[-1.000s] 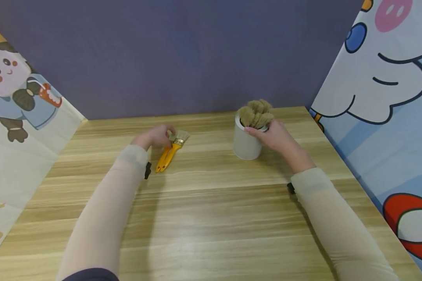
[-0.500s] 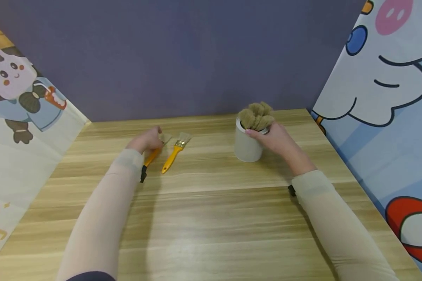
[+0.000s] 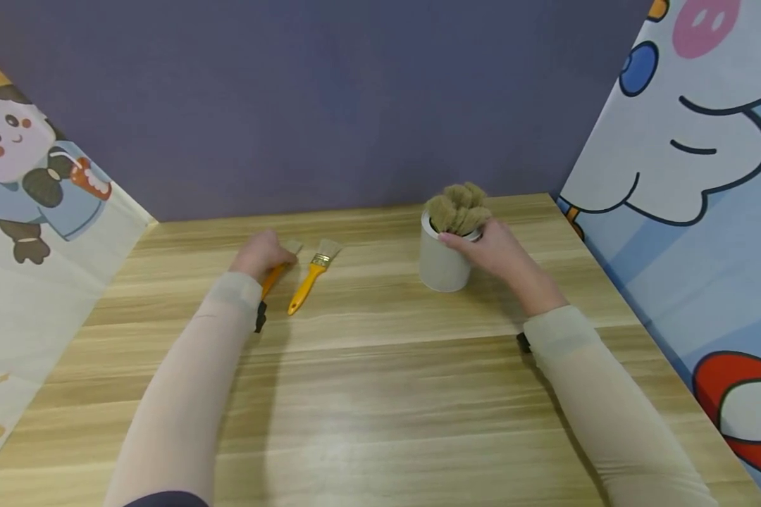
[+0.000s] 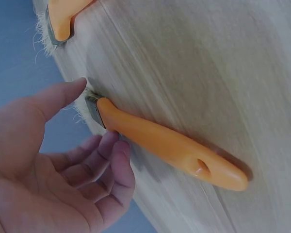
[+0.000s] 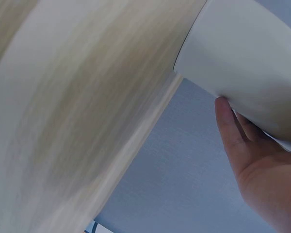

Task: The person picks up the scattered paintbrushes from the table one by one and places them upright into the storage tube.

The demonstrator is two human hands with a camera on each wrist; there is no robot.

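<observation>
Two paintbrushes with yellow-orange handles and pale bristles lie on the table in the head view. My left hand [image 3: 263,255] is over the left paintbrush [image 4: 169,143]; the right paintbrush [image 3: 307,282] lies apart from it. In the left wrist view the thumb and fingers are spread to either side of the left brush's neck, the thumb clear of it and the fingertips right at the handle. A white can [image 3: 440,264] stands further right, a bunch of tan bristle heads [image 3: 458,209] sticking out of its top. My right hand [image 3: 497,250] holds the can near its rim.
The wood-grain table [image 3: 368,394] meets a dark blue-grey panel [image 3: 330,105] at its back edge. Cartoon-printed sheets flank it, one on the left [image 3: 32,296] and another on the right [image 3: 685,274].
The left paintbrush, which lay beside the other, has been moved left and apart by my left hand, whose fingers now spread around it. My right hand stays on the can.
</observation>
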